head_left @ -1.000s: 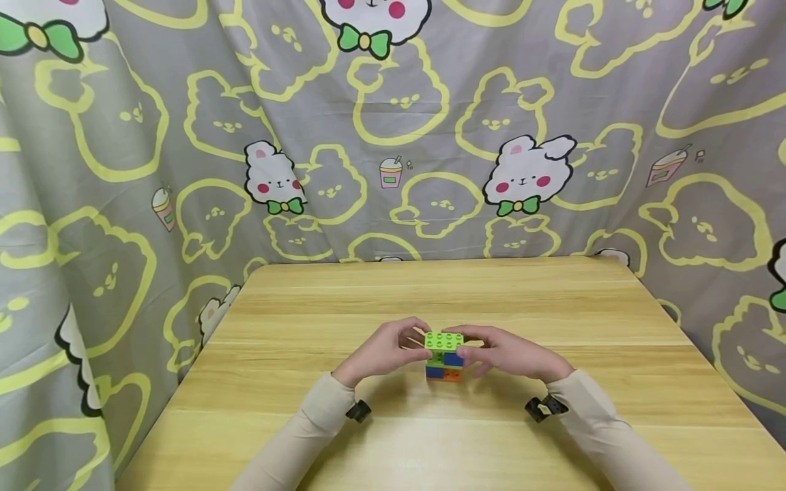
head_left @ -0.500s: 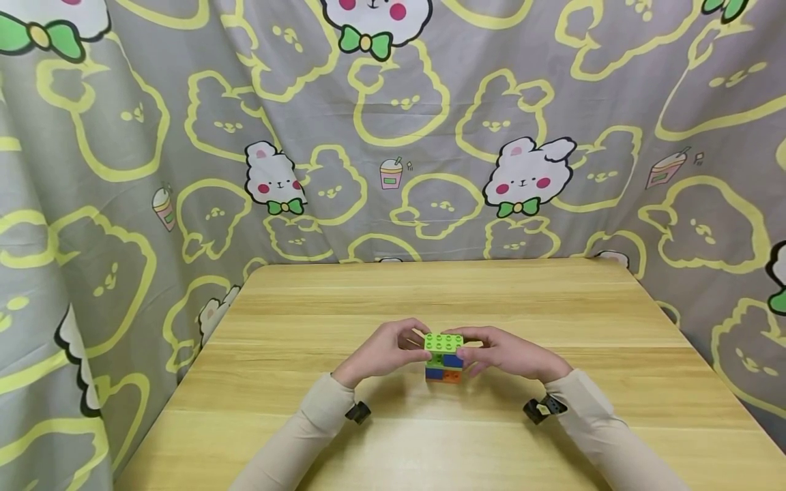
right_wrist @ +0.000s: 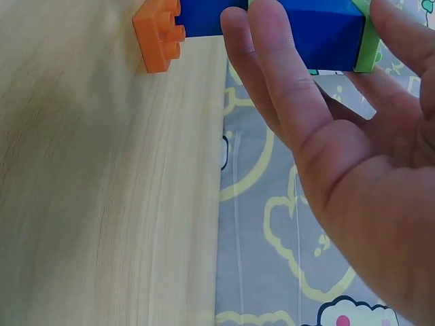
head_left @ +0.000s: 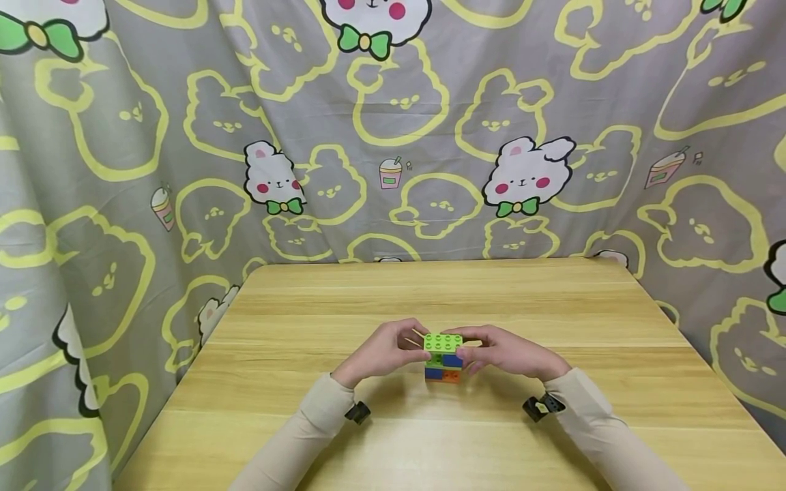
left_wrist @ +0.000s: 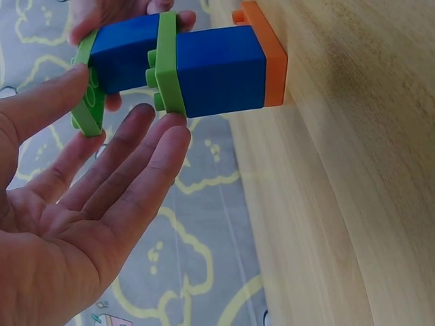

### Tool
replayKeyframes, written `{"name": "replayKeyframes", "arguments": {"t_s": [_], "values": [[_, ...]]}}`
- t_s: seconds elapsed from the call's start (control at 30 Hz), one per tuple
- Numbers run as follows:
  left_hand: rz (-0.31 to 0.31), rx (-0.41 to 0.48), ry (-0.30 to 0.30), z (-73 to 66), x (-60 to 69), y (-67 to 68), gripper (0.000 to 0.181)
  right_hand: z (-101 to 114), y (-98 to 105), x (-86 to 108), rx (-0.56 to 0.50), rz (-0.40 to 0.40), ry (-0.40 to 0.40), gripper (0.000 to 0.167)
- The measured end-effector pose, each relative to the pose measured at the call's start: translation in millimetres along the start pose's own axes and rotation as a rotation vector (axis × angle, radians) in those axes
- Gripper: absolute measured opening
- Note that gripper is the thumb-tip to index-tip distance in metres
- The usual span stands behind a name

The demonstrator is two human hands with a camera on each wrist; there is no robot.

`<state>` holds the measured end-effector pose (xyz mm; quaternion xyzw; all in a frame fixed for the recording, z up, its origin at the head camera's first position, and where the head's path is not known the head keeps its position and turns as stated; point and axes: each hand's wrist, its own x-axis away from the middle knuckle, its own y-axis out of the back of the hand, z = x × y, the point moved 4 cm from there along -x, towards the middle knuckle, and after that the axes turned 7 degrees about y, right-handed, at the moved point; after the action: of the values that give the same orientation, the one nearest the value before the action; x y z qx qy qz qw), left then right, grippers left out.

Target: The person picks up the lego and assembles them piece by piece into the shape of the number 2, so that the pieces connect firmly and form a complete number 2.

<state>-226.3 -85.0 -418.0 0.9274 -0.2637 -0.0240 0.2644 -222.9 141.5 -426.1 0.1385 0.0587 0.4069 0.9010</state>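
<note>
A stack of toy building bricks stands on the table. From the bottom come an orange flat brick (head_left: 452, 376), a blue brick (left_wrist: 221, 71) at its left, a green flat brick (left_wrist: 169, 68), a second blue brick (right_wrist: 326, 30) to the right, and a green top brick (head_left: 443, 341). My left hand (head_left: 385, 350) pinches the left end of the green top brick, thumb in front, a finger behind. My right hand (head_left: 514, 352) pinches its right end. Fingers (right_wrist: 275, 41) of the right hand hang down beside the stack and partly hide it.
The wooden table (head_left: 430, 443) carries the stack near its middle. A grey curtain (head_left: 430, 136) with yellow cartoon outlines hangs behind the table and at both sides. Each wrist wears a small black device, one being the left camera (head_left: 358, 412).
</note>
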Motion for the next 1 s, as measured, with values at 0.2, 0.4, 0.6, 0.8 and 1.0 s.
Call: {"name": "replayKeyframes", "arguments": {"t_s": [0.2,0.4,0.6,0.8,1.0], "values": [[0.001,0.001,0.004,-0.9,1.3,0.5,0.025,-0.6,-0.3,0.0,0.000,0.001,-0.001,0.049],[-0.002,0.007,0.004,-3.0,2.1,1.0,0.023,-1.8,0.6,-0.7,0.017,0.002,0.007,0.050],[0.002,0.009,-0.002,-3.8,2.1,0.9,0.021,-0.9,1.0,-0.8,0.025,0.008,0.010,0.050],[-0.004,-0.008,0.003,-4.3,2.8,0.9,0.022,0.1,1.0,-0.5,0.031,0.010,0.015,0.051],[-0.003,-0.020,0.015,-3.7,3.1,0.1,0.022,-1.1,0.3,-0.5,0.023,0.013,0.013,0.051]]}}
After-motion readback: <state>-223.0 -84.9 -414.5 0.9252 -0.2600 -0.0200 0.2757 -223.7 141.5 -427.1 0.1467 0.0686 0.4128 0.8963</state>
